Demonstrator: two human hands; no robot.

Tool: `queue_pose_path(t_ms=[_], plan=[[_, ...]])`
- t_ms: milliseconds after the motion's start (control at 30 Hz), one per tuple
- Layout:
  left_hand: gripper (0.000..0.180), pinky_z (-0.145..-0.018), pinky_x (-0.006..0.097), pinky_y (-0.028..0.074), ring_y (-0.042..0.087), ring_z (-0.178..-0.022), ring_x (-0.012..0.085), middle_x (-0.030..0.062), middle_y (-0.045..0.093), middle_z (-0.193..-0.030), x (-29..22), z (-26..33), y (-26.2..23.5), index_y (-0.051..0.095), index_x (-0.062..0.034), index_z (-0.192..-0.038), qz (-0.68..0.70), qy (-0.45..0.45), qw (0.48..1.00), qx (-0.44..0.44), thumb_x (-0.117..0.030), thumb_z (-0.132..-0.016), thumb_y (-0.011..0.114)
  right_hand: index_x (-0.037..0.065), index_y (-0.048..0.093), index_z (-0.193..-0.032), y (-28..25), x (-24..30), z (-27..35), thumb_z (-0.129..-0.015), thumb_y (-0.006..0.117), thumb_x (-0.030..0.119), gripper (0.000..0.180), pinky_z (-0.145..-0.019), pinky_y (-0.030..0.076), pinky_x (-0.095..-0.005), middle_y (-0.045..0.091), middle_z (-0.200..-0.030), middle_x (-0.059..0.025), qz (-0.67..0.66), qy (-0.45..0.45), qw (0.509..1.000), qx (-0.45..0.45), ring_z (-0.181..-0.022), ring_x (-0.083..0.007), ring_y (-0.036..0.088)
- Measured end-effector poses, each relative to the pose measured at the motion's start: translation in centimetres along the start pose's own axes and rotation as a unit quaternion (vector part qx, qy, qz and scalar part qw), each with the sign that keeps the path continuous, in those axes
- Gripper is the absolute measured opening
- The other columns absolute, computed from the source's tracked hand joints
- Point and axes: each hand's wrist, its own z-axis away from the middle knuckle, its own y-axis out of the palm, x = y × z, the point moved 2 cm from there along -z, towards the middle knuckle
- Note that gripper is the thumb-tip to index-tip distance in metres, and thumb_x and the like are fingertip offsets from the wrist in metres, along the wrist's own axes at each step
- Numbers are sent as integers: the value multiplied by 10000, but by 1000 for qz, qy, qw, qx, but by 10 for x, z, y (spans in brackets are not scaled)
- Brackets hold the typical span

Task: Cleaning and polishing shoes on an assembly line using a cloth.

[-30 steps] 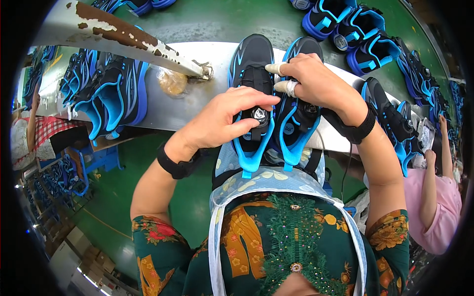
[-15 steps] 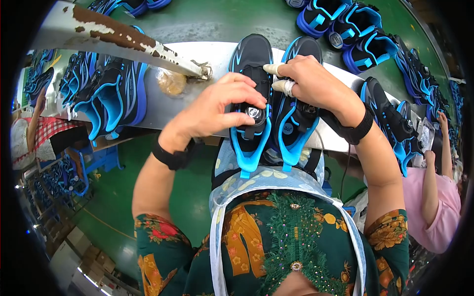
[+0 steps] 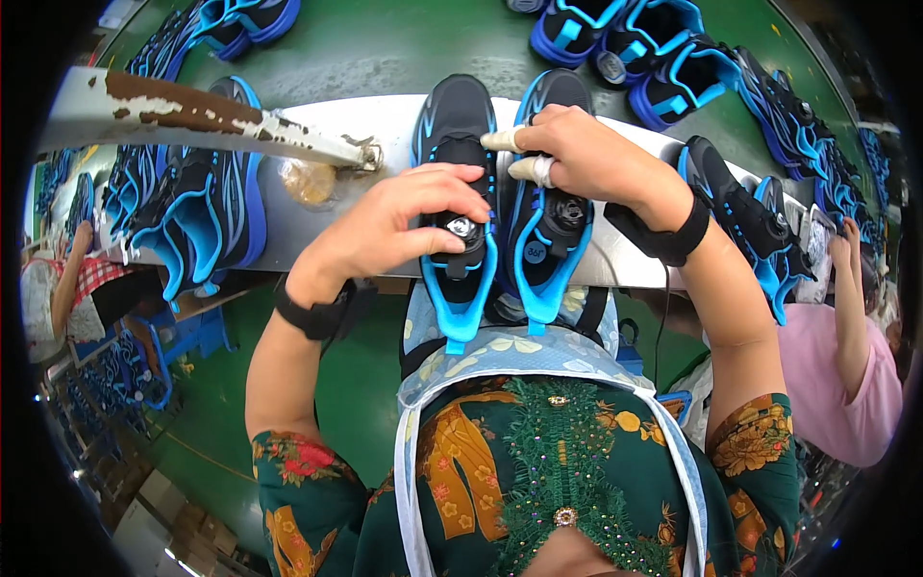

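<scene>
Two black sneakers with bright blue collars lie side by side before me, toes pointing away: a left shoe (image 3: pixel 452 111) and a right shoe (image 3: pixel 558 96). My left hand (image 3: pixel 399 221) curls over the left shoe, thumb and fingers around the round dial (image 3: pixel 464 228) on its tongue. From the right, my right hand (image 3: pixel 601 159) reaches across the right shoe. Its thumb and forefinger, wrapped in pale finger covers, are apart, and the forefinger tip meets the left shoe's lacing edge. A similar dial (image 3: pixel 572 210) shows on the right shoe's tongue.
Under the sneakers is a pale worktop (image 3: pixel 375 115). A rusty white metal bar (image 3: pixel 202 111) slants over it, beside a tape roll (image 3: pixel 308 181). More sneakers stand at left (image 3: pixel 207 207) and right (image 3: pixel 735 212), and on the green surface beyond (image 3: pixel 663 72). Other people work at both sides.
The view has shifted, so the sneakers and worktop sit farther left in the picture. Both hands keep nearly the same places on the shoes; my left fingers look slightly more drawn in around the dial.
</scene>
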Motion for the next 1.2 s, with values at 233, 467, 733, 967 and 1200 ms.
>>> queue_pose_path(t_ms=[233,467,733,967,1200], plan=[[243,-789,311,520,675,-924,235,144,659,-1013,-54,45,60,645,-2,-1100,-30,-151,940,-304,-18,-857,645,110,624,-1276,-20,12,75,-828,707,89,457,-897,479,-365,597,-1184,-110,-215,63,974,40,-1028,-243,597],[618,-845,347,525,669,-914,242,221,653,-1076,-73,22,106,369,-3,-1435,-94,-229,946,-212,-85,-885,637,120,672,-1170,20,21,93,-771,751,108,407,-695,483,-377,573,-822,-120,-113,38,966,-230,-743,-292,568],[712,-741,464,487,596,-839,405,230,587,-929,-79,9,99,357,9,-1429,-278,-201,920,-189,-195,-837,697,92,620,-1193,-2,5,105,-838,696,121,364,-750,489,-403,625,-904,-153,-191,0,954,-230,-816,-320,602],[811,-644,510,496,632,-675,441,249,626,-699,-41,-29,111,263,24,-1458,-272,-309,901,-136,-265,-832,690,188,571,-1277,-34,-112,40,-773,741,415,578,-949,358,-514,552,-1209,-236,291,197,823,-446,-1119,-408,484],[303,-707,484,499,630,-825,450,258,649,-859,-54,-37,24,610,-78,-1089,-249,-295,897,-216,-80,-786,585,193,653,-1029,-63,-205,30,-726,742,411,384,-791,431,-446,602,-1094,-46,371,270,807,-373,-1038,-252,560]])
